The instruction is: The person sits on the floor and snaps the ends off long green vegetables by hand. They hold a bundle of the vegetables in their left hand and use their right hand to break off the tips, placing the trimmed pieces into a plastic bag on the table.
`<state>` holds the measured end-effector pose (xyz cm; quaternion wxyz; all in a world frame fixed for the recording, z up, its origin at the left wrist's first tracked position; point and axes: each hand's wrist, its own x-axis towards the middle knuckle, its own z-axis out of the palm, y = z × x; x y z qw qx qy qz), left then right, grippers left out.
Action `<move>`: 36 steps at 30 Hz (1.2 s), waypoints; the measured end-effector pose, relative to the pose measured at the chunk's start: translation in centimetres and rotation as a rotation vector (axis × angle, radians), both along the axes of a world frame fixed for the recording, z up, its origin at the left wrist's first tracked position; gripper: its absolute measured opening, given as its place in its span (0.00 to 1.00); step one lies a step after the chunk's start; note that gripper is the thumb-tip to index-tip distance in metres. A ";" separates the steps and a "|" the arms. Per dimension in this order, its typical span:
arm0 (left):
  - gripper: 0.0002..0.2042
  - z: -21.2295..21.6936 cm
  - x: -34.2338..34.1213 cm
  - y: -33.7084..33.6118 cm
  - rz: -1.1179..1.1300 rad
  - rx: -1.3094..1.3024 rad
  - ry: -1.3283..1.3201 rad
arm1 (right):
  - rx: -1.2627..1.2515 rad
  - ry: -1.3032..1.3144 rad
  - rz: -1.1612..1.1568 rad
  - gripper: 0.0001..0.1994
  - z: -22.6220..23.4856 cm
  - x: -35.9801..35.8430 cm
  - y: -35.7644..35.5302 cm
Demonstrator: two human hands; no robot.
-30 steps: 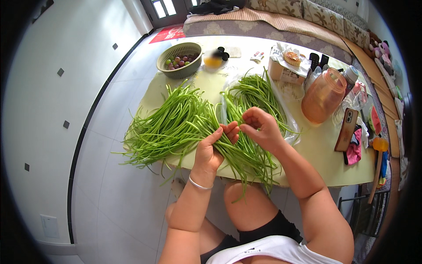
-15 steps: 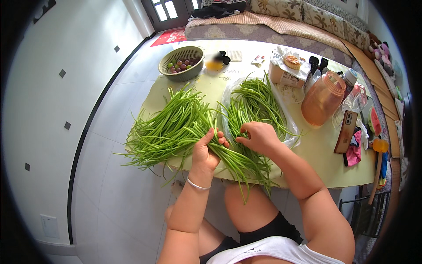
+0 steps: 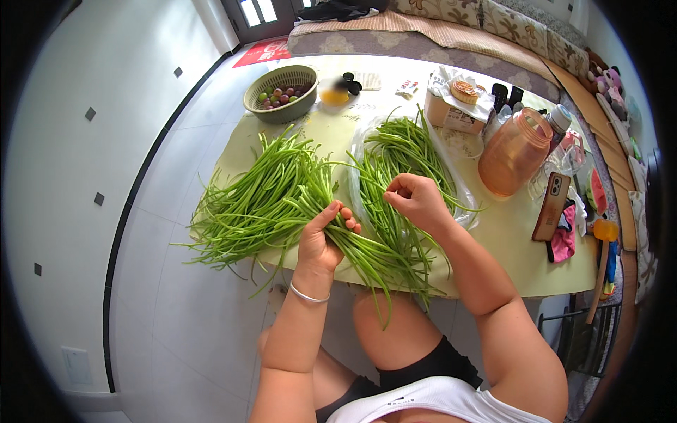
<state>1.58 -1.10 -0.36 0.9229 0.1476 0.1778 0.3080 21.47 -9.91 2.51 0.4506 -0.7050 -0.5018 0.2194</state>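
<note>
A bunch of long, thin green vegetable stalks (image 3: pixel 368 255) is gripped in my left hand (image 3: pixel 321 243), thumb on top and fingers wrapped around it. Its tips hang over the near table edge above my thigh. Left of that hand spreads a large loose pile of the same stalks (image 3: pixel 247 201). My right hand (image 3: pixel 422 201) is raised over more stalks (image 3: pixel 405 144) lying on an opened clear plastic bag (image 3: pixel 462 197). Its thumb and fingertips are pinched together; whatever they hold, if anything, is too small to make out.
On the pale table (image 3: pixel 493 261) stand a basket (image 3: pixel 248 95) of grapes, a box (image 3: pixel 451 116) topped with a pastry (image 3: pixel 464 90), and a pink-orange jar (image 3: pixel 515 151). A phone (image 3: pixel 551 208) leans at the right, beside pink cloth (image 3: pixel 563 240). A sofa (image 3: pixel 423 46) lies beyond.
My right hand has risen slightly, its fingers still pinched. My left hand keeps its grip on the bunch. The whole view has shifted a little.
</note>
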 end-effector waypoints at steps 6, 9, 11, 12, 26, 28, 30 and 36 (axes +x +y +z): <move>0.04 0.4 0.1 -0.5 0.000 -0.034 0.039 | 0.127 0.187 0.048 0.08 1.0 -1.7 -0.6; 0.04 0.2 0.0 -0.4 -0.008 -0.046 0.039 | 0.207 0.083 -0.015 0.07 1.4 -2.2 -1.0; 0.04 0.0 -0.2 -0.3 -0.003 -0.045 0.037 | 0.226 0.018 -0.047 0.06 1.9 -2.2 -1.0; 0.04 0.1 -0.1 -0.3 -0.010 -0.050 0.034 | 0.231 -0.029 -0.047 0.05 2.1 -2.3 -1.2; 0.06 -0.8 -0.1 -0.3 -0.039 -0.001 -0.014 | -0.057 -0.380 0.345 0.13 2.7 -3.4 -1.4; 0.05 -0.4 0.4 -0.5 0.010 -0.016 -0.037 | -0.247 -0.404 0.335 0.18 2.3 -2.6 -1.1; 0.05 -0.3 0.4 -0.5 0.017 -0.037 -0.102 | -0.328 -0.445 0.234 0.21 1.6 -1.9 -0.8; 0.08 0.0 -0.3 0.0 -0.008 -0.022 -0.111 | 0.080 -0.826 -0.021 0.13 -0.9 -0.8 -0.4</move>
